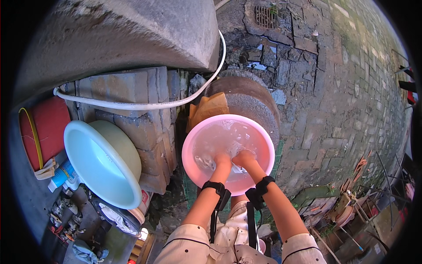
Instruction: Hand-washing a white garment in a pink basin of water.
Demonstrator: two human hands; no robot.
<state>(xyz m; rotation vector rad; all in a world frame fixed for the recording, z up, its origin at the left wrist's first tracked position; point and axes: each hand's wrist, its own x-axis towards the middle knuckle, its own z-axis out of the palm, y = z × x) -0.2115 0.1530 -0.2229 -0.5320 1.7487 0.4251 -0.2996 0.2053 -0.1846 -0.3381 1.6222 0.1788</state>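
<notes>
A round pink plastic basin [228,191] holds cloudy, sudsy water, resting by a round stone block [252,102]. Both forearms reach down into it. My left hand [223,159] is mostly under the water near the middle. Close to its right is my right hand [244,157], its fingers also below the surface. White cloth [238,169] shows in the water beneath and between the hands; another pale piece [205,162] lies at the basin's left. The water hides whether either hand grips the cloth. Each wrist wears a black strap with a small device.
A light blue basin [135,188] stands tilted at left, beside a red bucket [46,128] and a blue bottle [61,175]. A white hose [141,106] curves over stacked bricks [150,145]. Wet paving and a drain grate [264,16] lie ahead; poles and clutter stand at lower right.
</notes>
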